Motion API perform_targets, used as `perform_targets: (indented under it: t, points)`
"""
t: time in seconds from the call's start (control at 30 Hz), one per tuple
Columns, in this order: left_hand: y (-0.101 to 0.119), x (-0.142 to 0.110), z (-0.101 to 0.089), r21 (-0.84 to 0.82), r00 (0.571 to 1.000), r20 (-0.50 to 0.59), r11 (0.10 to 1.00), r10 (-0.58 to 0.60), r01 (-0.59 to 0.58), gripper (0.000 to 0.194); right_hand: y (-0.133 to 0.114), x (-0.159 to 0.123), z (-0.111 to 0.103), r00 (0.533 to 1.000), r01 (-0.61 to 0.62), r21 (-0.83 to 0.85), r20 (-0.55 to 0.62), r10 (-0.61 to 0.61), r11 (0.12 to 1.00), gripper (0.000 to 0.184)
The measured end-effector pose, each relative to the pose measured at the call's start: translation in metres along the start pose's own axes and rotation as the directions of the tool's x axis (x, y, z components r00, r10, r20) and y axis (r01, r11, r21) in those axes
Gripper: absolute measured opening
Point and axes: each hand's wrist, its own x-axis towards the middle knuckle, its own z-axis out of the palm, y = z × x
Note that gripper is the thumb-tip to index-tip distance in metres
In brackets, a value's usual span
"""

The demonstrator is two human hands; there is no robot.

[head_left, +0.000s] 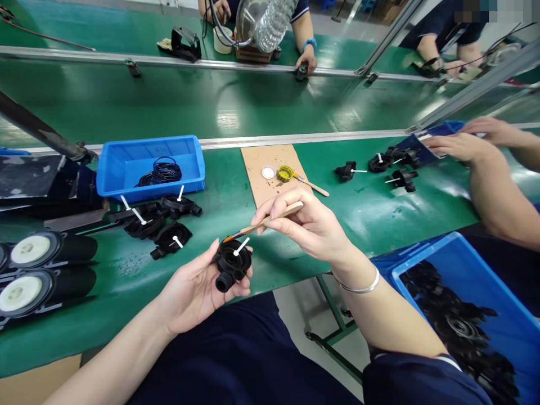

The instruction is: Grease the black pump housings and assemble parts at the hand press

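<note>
My left hand (200, 289) grips a round black plastic housing (230, 270) with a short pipe stub and a white pin standing out of its middle. A small wooden-handled brush (270, 219) is pinched in my right hand (304, 225); its orange-yellow bristles touch the housing's upper rim. Beyond my hands, a piece of cardboard (257, 163) carries an open tin (284, 173) of yellow stuff, a white lid (268, 172) and a second brush (312, 184). Left of the held part lie several similar black housings (171, 239) with white pins.
A blue bin (149, 188) holds black rings (162, 171). Black cylinders with white discs (31, 249) lie at far left. A large blue crate (399, 275) of black parts stands at right. More housings (403, 179) lie near a co-worker's hands (468, 140). Other people sit across the bench.
</note>
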Motion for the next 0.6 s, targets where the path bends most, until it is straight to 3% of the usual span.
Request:
perform_targets:
  t: [0.3,0.5,0.6]
  points:
    - [0.001,-0.004,0.002,-0.006,0.999,-0.036,1.0,-0.012,0.012,0.052,-0.012,-0.003,-0.006,0.997,-0.055,-0.219,0.035,0.064,0.974,0.014]
    - [-0.001,-0.002,0.006,0.012,0.998,-0.055,1.0,-0.023,0.023,0.053,-0.011,-0.005,-0.001,1.0,-0.017,-0.136,0.0,0.017,0.991,0.015]
    - [-0.001,-0.003,0.008,0.052,0.998,-0.065,0.999,0.006,-0.002,0.049,-0.013,-0.006,-0.002,1.0,-0.021,-0.203,0.001,0.022,0.979,0.014]
